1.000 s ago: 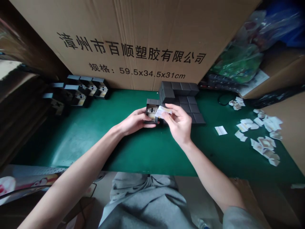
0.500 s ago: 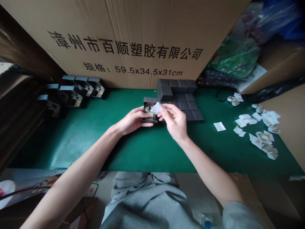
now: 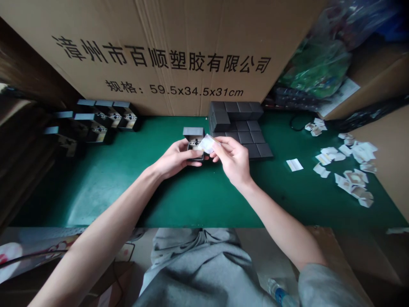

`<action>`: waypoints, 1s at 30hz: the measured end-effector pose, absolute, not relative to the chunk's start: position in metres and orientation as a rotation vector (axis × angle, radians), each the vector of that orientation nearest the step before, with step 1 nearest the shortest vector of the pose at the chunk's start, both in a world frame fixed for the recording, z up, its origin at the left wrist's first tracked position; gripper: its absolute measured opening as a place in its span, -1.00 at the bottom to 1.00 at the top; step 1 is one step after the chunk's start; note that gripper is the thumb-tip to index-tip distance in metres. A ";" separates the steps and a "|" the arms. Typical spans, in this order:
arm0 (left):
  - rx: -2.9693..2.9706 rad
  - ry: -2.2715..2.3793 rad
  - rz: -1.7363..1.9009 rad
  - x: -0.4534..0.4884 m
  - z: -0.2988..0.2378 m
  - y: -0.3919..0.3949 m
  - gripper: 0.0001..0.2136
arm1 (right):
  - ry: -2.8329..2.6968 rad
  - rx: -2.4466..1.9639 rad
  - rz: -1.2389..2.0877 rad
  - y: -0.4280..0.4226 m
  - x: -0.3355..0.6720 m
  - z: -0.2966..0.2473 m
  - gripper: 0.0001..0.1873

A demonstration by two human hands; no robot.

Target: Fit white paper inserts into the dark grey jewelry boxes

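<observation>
Near the middle of the green table (image 3: 105,183), my left hand (image 3: 174,160) grips a small black box (image 3: 193,131) with its lid raised. Inside the box a light insert with a dark fitting shows in part. My right hand (image 3: 234,160) pinches a small folded white paper piece (image 3: 207,143) between thumb and fingers. That paper overlaps the box's right side from my view; whether it touches the box I cannot tell. Just behind my right hand lie closed black boxes (image 3: 246,128), some stacked in two layers.
Several open black boxes (image 3: 126,115) stand at the back left. Loose folded white papers (image 3: 354,177) are scattered at the right, with a single paper (image 3: 294,165) nearer the middle. A large cardboard carton (image 3: 153,25) walls off the back. Plastic bags (image 3: 316,68) lie beyond the right rear.
The open box has tilted and shifted slightly left in my left hand. The paper in my right hand has moved slightly left and turned a little. The whole view has shifted a bit.
</observation>
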State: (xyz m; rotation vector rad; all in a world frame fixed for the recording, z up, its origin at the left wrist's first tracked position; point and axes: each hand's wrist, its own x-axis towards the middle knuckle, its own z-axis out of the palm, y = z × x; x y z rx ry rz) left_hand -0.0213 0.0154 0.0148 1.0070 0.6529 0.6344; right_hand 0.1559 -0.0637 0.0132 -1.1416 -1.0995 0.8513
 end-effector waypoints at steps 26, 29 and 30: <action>1.052 0.671 0.737 -0.020 0.005 0.016 -0.54 | -1.119 -1.172 0.815 -0.067 0.153 0.014 -0.60; 1.057 0.685 0.736 -0.019 0.006 0.016 -0.55 | -1.103 -1.146 0.829 -0.066 0.153 0.014 -0.59; 1.059 0.693 0.735 -0.019 0.007 0.016 -0.55 | -1.098 -1.138 0.837 -0.066 0.152 0.014 -0.59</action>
